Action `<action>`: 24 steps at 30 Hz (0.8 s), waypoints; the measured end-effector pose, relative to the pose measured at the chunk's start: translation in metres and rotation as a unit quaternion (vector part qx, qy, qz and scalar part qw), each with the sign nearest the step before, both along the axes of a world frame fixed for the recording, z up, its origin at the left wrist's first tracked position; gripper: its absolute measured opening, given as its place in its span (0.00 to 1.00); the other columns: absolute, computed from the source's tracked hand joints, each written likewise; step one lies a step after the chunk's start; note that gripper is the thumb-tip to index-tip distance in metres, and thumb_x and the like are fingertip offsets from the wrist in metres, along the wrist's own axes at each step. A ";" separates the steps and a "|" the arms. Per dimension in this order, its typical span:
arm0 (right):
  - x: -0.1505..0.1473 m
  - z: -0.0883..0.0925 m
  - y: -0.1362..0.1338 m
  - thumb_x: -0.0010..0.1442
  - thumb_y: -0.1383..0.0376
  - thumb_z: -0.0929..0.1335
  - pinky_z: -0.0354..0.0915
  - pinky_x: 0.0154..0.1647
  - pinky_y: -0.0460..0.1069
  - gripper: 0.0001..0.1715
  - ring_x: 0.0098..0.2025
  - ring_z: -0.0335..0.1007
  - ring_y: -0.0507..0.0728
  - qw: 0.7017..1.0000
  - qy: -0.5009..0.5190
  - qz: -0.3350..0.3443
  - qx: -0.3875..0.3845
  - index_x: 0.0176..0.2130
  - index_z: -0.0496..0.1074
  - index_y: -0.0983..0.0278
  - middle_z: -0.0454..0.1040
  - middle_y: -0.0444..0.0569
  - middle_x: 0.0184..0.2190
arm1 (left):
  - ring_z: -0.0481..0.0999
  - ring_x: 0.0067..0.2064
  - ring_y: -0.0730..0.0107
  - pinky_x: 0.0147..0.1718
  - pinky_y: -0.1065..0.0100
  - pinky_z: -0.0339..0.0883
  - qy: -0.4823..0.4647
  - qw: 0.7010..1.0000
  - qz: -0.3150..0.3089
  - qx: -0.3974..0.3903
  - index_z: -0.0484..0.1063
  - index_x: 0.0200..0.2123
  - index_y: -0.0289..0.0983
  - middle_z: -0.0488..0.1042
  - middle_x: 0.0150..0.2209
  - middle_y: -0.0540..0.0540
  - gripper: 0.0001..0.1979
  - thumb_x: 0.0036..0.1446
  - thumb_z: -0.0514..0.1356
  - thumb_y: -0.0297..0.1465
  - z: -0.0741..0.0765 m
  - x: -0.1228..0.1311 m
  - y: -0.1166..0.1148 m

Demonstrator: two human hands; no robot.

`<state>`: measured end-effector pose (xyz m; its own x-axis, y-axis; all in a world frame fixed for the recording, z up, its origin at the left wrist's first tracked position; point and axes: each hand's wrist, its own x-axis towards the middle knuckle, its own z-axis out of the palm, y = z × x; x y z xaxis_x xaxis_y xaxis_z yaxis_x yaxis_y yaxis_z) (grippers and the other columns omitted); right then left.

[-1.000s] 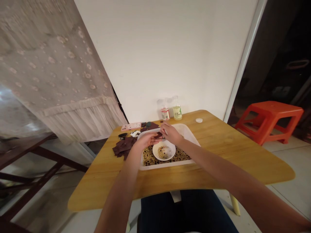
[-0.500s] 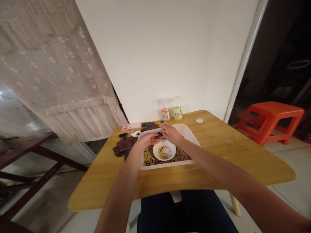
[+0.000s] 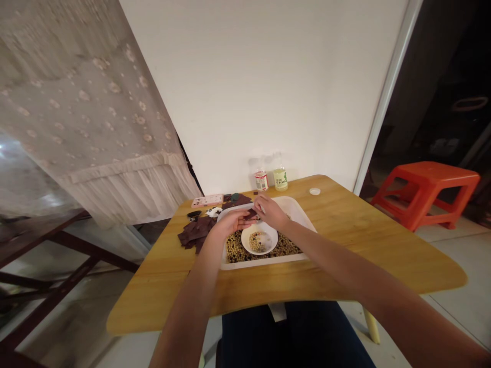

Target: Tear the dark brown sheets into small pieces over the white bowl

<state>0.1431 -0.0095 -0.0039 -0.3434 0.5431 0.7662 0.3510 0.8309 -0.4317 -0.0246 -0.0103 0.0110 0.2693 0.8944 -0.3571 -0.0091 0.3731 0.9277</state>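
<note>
Above a white plastic tray (image 3: 295, 205) on the wooden bench (image 3: 345, 245), the person's two bare hands are meeting over a flat dark brown piece (image 3: 251, 213). The right hand (image 3: 271, 213) is pinching that piece between thumb and bent fingers. The left hand (image 3: 230, 222) is reaching across from the other side with its fingers stretched out, their tips at the piece's edge; whether they are gripping it is hard to tell. The piece is hanging over the far part of the tray, just above a white bowl (image 3: 272, 239). That bowl is sitting in the tray among a layer of mixed tan and dark beans (image 3: 238, 249), with pale beans (image 3: 256, 241) lying inside it.

Beside the tray's left edge, a heap of similar dark brown pieces (image 3: 195, 232) is lying on the bench. Past it are a small black object (image 3: 194, 214), a white object (image 3: 214, 211) and a pink phone (image 3: 207, 200). Two plastic bottles (image 3: 280, 179) are standing against the white wall (image 3: 249, 87), and a white bottle cap (image 3: 314, 191) is lying near the bench's far edge. An orange plastic stool (image 3: 425, 194) is standing off to the right, and a lace curtain (image 3: 95, 102) is hanging on the left.
</note>
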 end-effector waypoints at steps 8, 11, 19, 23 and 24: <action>0.000 0.000 0.000 0.53 0.74 0.59 0.54 0.32 0.47 0.14 0.30 0.55 0.52 1.000 0.000 0.000 0.004 0.23 0.48 0.61 0.57 0.44 0.27 | 0.77 0.37 0.64 0.31 0.72 0.71 0.007 1.000 0.003 0.004 0.71 0.31 0.33 0.77 0.35 0.41 0.04 0.49 0.59 0.27 -0.001 -0.001 0.001; 0.000 0.000 0.000 0.53 0.74 0.59 0.54 0.32 0.47 0.14 0.29 0.55 0.52 1.000 0.002 0.000 0.000 0.24 0.48 0.61 0.57 0.44 0.27 | 0.77 0.38 0.63 0.33 0.71 0.71 0.015 1.000 0.008 -0.001 0.71 0.30 0.33 0.77 0.35 0.41 0.04 0.49 0.59 0.27 0.001 0.001 -0.001; 0.000 -0.001 0.001 0.53 0.74 0.59 0.54 0.32 0.47 0.14 0.30 0.55 0.52 1.000 -0.001 -0.001 0.001 0.23 0.48 0.61 0.57 0.44 0.27 | 0.77 0.38 0.63 0.35 0.70 0.71 0.009 1.000 0.013 0.005 0.70 0.30 0.34 0.77 0.34 0.42 0.03 0.49 0.59 0.27 0.001 0.001 -0.001; 0.000 -0.001 0.000 0.53 0.74 0.59 0.54 0.31 0.47 0.14 0.29 0.55 0.52 1.000 0.000 -0.004 0.002 0.23 0.48 0.61 0.57 0.44 0.27 | 0.77 0.38 0.64 0.35 0.70 0.71 0.012 1.000 0.019 0.009 0.71 0.30 0.34 0.77 0.34 0.42 0.03 0.49 0.59 0.27 0.002 0.002 -0.002; 0.000 -0.001 0.000 0.53 0.74 0.59 0.54 0.31 0.47 0.14 0.29 0.54 0.52 1.000 0.001 -0.003 0.002 0.23 0.48 0.61 0.57 0.44 0.27 | 0.77 0.38 0.64 0.36 0.70 0.71 0.014 1.000 0.021 0.009 0.71 0.30 0.34 0.77 0.34 0.42 0.03 0.49 0.60 0.27 0.003 0.002 -0.002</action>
